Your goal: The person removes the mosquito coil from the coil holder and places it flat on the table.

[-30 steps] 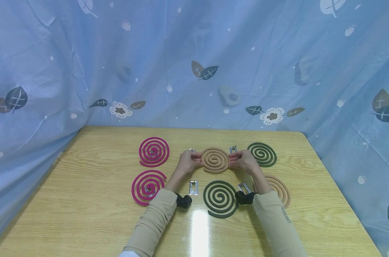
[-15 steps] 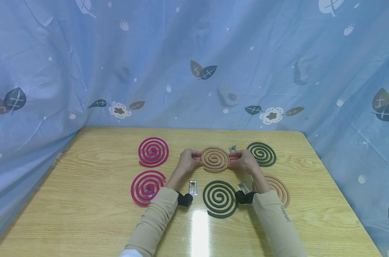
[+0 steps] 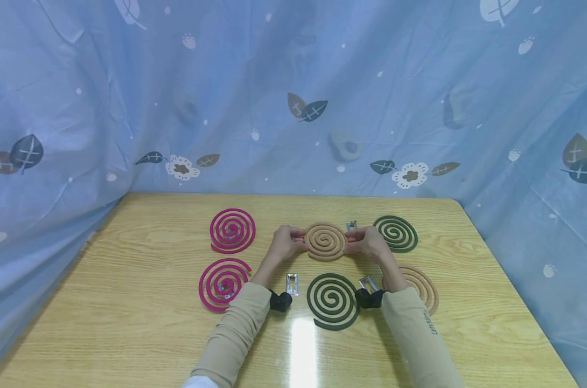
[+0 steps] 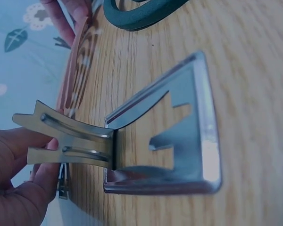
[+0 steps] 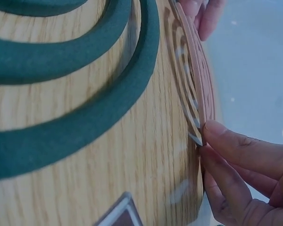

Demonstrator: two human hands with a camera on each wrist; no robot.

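as left hand [image 3: 285,242], right hand [image 3: 369,242] pinch tan coil [image 3: 325,240], it seems raised

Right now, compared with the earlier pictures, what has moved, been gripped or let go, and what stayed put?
Very little: the left hand seems to have edged slightly rightward. Nothing was newly gripped or released; it and the right hand still hold a tan spiral coil by its edges. The magenta spiral coils and dark green spiral coils stayed put.

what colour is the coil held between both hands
The held coil is tan, a light brown; the head view shows it best.
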